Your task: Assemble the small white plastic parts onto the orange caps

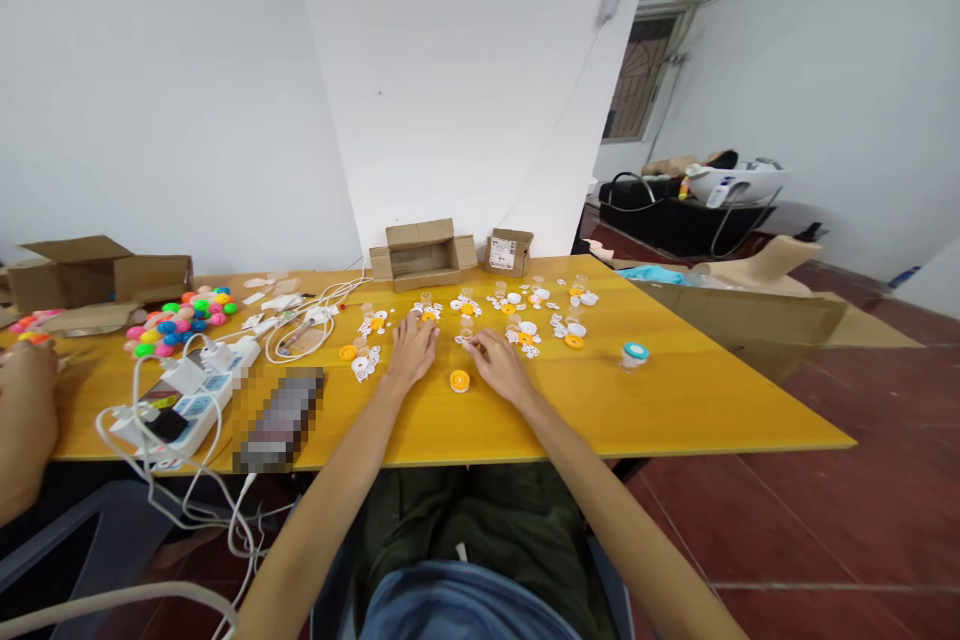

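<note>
My left hand [412, 348] lies palm down with fingers stretched out, over a group of small white parts and an orange ring [428, 316]. My right hand [496, 362] is bent, its thumb and fingertips drawn together beside a small white cut-out piece [460, 340]; whether it holds something is too small to tell. Just beyond its fingers stands a clear cup [466, 326]. Between my wrists sits an orange-and-white round part [460, 381]. Groups of white pieces [528, 329], orange rings [574, 342] and clear cups [580, 283] are spread across the table.
A blue-topped clear jar [635, 353] stands right on the yellow table [697, 400]. Small cartons [426, 265] [510, 252] stand at the back. Left are a phone [281, 418], a power strip [206, 400] with cables, coloured balls [180, 320] and another person's hand [28, 375].
</note>
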Demonstrator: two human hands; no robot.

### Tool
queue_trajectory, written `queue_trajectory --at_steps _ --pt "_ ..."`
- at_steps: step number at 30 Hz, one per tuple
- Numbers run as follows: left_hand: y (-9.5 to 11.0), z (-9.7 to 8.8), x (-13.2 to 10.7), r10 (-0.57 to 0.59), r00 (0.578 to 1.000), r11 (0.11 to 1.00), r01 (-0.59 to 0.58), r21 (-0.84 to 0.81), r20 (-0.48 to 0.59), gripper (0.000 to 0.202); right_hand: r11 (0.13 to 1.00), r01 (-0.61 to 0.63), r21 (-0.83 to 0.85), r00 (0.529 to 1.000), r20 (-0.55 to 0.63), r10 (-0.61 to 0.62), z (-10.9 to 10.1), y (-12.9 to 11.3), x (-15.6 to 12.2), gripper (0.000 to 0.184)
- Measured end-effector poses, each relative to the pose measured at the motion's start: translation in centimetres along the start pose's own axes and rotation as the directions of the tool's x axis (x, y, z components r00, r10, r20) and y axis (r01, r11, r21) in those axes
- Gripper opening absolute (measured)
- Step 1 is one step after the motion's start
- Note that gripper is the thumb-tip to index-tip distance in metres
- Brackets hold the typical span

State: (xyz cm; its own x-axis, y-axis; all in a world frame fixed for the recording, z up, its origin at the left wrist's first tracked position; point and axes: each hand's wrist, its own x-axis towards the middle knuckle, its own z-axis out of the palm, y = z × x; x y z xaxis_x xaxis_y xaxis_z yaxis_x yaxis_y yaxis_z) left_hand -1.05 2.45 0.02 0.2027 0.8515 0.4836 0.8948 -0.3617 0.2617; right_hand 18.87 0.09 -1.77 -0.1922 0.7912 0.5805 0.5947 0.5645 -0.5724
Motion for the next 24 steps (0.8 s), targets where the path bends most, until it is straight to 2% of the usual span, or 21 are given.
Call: queue_trajectory --at_steps 4,9,14,20,24 --pt "0.0 0.2 0.1 0.035 0.998 0.999 -0.034 0.01 -0.059 0.024 0.994 0.048 0.095 0.983 0.17 -0.064 -0.6 -1.7 -0.4 0.015" --pt "0.1 0.2 0.1 0.051 0.995 0.999 -0.049 0.02 -0.087 0.024 0.991 0.118 0.064 0.949 0.288 -0.131 -1.2 -2.7 -1.3 0.019" --pt "0.5 -0.4 0.0 0.075 0.994 0.997 -0.076 -0.012 -0.077 0.023 0.988 0.15 0.019 0.944 0.294 -0.149 -1.1 -2.7 -1.6 0.017" --pt "1.6 -1.1 -0.3 0.153 0.988 0.982 -0.155 -0.107 -0.032 0.026 0.997 0.033 0.069 0.966 0.254 -0.05 -0.8 -2.2 -1.2 0.019" --pt "2.2 -1.4 -0.5 0.217 0.975 0.96 -0.223 -0.172 -0.048 0.028 0.994 -0.028 0.109 0.976 0.217 0.003 -0.6 -1.9 -0.9 0.02"
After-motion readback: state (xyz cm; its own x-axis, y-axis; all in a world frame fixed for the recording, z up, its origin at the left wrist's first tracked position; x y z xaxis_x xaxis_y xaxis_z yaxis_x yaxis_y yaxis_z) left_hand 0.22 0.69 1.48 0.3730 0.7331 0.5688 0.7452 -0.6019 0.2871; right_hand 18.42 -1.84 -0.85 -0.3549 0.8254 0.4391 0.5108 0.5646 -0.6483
